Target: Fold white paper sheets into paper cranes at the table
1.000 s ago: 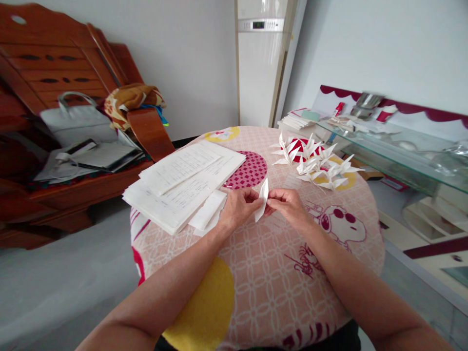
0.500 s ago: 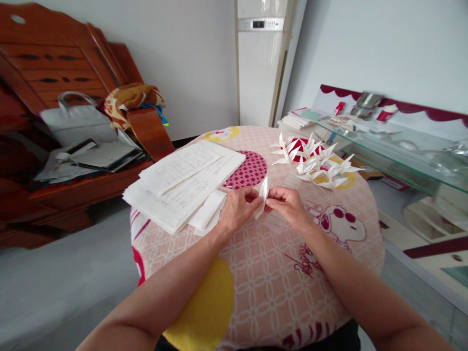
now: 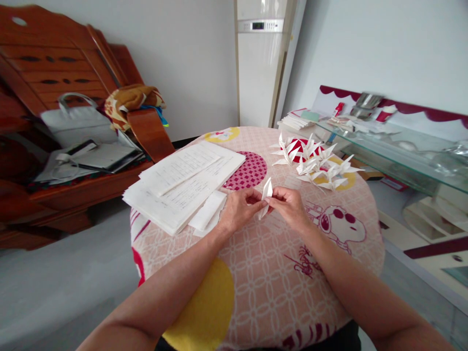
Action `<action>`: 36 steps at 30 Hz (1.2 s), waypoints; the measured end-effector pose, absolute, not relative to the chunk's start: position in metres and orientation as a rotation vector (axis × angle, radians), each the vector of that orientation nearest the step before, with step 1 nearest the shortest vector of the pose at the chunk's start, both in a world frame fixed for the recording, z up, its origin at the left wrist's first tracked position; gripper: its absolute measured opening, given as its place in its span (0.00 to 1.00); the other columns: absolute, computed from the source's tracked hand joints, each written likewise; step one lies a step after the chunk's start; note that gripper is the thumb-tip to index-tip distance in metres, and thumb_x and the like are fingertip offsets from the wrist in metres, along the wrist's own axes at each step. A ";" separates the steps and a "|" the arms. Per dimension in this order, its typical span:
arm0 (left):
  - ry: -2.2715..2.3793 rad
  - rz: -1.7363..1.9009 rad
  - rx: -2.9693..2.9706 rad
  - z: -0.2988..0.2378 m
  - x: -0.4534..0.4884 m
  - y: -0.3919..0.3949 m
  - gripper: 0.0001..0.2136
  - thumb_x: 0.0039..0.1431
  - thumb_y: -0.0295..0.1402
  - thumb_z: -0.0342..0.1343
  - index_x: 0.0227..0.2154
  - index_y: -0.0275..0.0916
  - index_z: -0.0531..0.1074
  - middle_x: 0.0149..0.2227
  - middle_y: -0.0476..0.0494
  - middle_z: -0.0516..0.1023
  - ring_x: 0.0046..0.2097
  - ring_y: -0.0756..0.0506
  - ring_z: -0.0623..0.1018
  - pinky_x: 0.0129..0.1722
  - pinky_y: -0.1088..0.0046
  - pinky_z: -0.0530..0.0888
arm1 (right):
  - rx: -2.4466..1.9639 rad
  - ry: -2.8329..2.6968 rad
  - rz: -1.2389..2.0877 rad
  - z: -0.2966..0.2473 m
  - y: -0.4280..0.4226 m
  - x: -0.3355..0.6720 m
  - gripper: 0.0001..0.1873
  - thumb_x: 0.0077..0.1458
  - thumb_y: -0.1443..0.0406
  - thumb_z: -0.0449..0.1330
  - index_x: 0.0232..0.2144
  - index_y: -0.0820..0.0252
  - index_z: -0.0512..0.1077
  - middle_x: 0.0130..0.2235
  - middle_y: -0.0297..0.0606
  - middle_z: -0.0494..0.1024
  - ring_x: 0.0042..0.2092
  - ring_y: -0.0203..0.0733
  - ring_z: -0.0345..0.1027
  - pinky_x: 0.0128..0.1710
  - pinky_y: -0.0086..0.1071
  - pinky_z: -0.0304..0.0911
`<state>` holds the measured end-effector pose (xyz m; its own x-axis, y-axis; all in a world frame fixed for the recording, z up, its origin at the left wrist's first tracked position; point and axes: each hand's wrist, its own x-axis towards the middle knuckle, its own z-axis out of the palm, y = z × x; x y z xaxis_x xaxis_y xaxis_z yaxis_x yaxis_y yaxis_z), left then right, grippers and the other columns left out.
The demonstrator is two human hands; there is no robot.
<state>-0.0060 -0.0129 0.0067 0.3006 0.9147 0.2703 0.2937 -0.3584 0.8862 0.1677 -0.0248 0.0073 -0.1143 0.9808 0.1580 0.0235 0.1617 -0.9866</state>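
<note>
Standing nearly on end, a slim white folded paper point(image 3: 268, 188), narrow and pointed at its top and lower tips, with crisp straight edges, is held over the middle of the round, cloth-covered desk point(image 3: 263, 287). The fingers of the left hand point(image 3: 238, 207) pinch it on one side, those of the right hand point(image 3: 291, 205) on the other, the two almost meeting. Beside the left wrist lie small blank paper pieces point(image 3: 209, 210), and past them a stack of written sheets point(image 3: 183, 187) reaches the desk's left edge. Spiky white paper cranes point(image 3: 320, 163) crowd near its far right edge.
</note>
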 end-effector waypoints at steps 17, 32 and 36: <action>0.895 1.160 1.744 0.006 -0.008 -0.008 0.12 0.57 0.41 0.62 0.29 0.36 0.71 0.28 0.47 0.76 0.29 0.51 0.73 0.30 0.76 0.68 | -1.041 -1.340 1.162 0.009 -0.026 0.168 0.10 0.45 0.58 0.69 0.25 0.59 0.78 0.25 0.35 0.79 0.27 0.39 0.72 0.30 0.32 0.69; 0.933 1.202 1.857 0.007 -0.008 -0.007 0.08 0.59 0.36 0.60 0.31 0.36 0.73 0.33 0.45 0.76 0.36 0.48 0.75 0.38 0.73 0.71 | -1.059 -1.379 1.069 0.013 -0.029 0.166 0.09 0.47 0.60 0.68 0.20 0.58 0.78 0.23 0.33 0.76 0.27 0.38 0.69 0.29 0.31 0.65; 1.027 1.235 1.902 0.007 -0.008 -0.009 0.05 0.57 0.32 0.60 0.30 0.37 0.74 0.31 0.46 0.76 0.35 0.48 0.75 0.38 0.73 0.72 | -1.088 -1.453 0.976 0.010 -0.029 0.166 0.10 0.50 0.61 0.66 0.20 0.59 0.77 0.23 0.34 0.76 0.27 0.37 0.67 0.29 0.30 0.62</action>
<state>-0.0079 -0.0089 0.0071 0.2525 0.8667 0.4302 0.2647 -0.4895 0.8309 0.1656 -0.0293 0.0104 -0.0608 0.9651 0.2549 0.1295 0.2608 -0.9567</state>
